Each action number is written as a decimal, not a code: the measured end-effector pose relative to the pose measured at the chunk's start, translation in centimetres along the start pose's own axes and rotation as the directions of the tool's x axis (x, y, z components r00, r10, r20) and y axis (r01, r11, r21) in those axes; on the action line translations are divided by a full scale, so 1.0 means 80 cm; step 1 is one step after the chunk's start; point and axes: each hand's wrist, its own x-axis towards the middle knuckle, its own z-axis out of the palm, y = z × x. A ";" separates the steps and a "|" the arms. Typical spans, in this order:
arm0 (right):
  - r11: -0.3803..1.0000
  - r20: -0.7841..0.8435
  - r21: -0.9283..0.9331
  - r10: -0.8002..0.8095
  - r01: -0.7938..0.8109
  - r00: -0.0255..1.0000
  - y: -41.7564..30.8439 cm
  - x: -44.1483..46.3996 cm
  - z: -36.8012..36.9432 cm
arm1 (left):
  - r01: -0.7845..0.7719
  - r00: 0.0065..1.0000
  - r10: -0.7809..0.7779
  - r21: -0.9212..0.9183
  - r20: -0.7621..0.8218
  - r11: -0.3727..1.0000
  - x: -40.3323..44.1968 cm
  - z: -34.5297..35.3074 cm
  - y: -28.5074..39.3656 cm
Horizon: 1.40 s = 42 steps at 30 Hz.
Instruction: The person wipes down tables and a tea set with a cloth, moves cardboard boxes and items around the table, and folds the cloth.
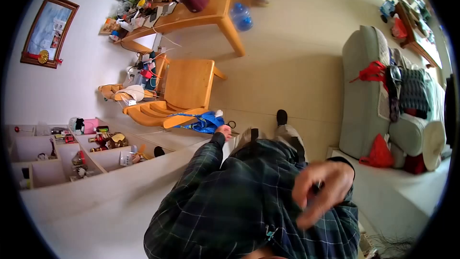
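My right hand (323, 189) is raised in front of the dark plaid shirt (225, 187), its fingers bent and slightly blurred; whether they hold anything cannot be made out. Lower down, my left hand (224, 132) hangs beside a blue bag (206, 122) on the near side of a wooden chair (189, 86). Its fingers are small and partly turned away, so a grip on the bag or on the dark ring (232, 124) beside it cannot be confirmed. One dark shoe (281, 117) shows on the floor.
A cluttered wooden table (218, 12) stands ahead, with a water jug (241, 17) by its leg. Compartment shelves (69, 156) line the left. To the right is a pale green sofa (357, 96) with clothes and a red bag (378, 152).
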 end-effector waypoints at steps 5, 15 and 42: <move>0.947 -0.312 0.139 0.318 -0.288 0.895 0.077 0.015 -0.141 | -0.047 0.968 -0.124 -0.645 -0.217 0.763 0.027 -0.124 0.039; 0.653 -0.585 -0.040 0.598 -0.756 0.548 0.242 0.188 -0.354 | -0.400 0.888 0.127 -0.609 -0.441 0.685 0.181 -0.382 0.391; 0.760 -0.859 0.210 0.444 -0.615 0.256 0.589 0.494 -0.801 | -0.395 0.476 0.742 0.639 -0.472 0.660 0.484 -0.638 0.749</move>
